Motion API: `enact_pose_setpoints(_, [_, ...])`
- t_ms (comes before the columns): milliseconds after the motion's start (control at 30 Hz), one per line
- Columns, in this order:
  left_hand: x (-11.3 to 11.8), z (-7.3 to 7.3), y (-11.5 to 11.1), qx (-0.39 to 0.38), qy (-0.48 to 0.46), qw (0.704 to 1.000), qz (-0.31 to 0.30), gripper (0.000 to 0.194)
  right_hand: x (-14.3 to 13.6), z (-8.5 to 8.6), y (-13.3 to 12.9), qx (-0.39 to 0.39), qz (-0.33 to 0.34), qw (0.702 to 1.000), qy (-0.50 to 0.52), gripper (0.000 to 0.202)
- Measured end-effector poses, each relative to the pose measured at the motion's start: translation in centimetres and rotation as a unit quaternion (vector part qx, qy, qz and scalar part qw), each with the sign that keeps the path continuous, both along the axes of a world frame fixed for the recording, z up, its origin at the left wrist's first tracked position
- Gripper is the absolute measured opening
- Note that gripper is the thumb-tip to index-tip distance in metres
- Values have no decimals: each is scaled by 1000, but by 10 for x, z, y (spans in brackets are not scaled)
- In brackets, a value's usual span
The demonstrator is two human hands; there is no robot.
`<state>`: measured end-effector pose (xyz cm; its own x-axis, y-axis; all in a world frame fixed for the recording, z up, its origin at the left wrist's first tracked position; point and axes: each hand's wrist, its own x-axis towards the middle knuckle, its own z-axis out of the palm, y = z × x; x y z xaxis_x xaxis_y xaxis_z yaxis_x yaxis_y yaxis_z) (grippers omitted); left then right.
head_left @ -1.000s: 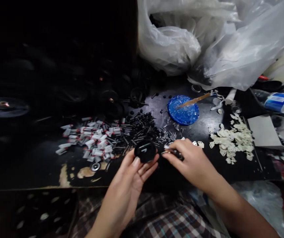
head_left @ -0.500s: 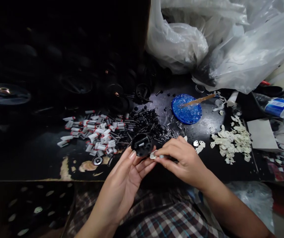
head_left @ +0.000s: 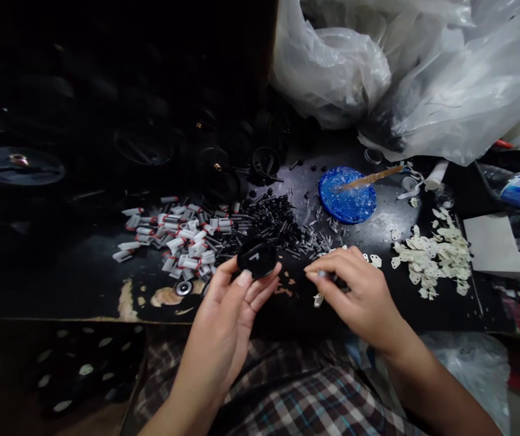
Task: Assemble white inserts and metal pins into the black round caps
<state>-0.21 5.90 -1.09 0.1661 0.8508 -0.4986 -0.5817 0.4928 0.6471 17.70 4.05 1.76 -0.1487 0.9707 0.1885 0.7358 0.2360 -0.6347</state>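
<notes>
My left hand holds a round black plastic housing between thumb and fingers, its hollow side facing up. A small light-coloured part shows inside it. To the right, apart from the housing, my right hand is closed in a pinch. A small grey piece shows at its fingertips, its kind unclear. Just below hangs or lies a small white flat plate; whether the fingers hold it I cannot tell. Beyond the hands are black springs and slim grey slivers.
Grey tubes with red ends are heaped at left. A blue lid of clear grease carries a wooden stick. White plates lie in a pile at right, by an open white box. Plastic bags stand behind.
My right hand has moved right, away from the left hand and the black housing. The white plate, earlier at my fingertips beside the housing, is now below the right hand. The housing is turned slightly.
</notes>
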Motion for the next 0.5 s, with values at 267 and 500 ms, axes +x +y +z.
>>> enact_pose_setpoints(267, [-4, -3, -6, -2, 17, 1000, -25, 26, 13, 7, -28, -155, 22, 982, -108, 14])
enact_pose_setpoints(500, [-1, -5, -14, -30, 34, 996, -70, 19, 10, -3, -30, -185, 51, 965, -179, 5])
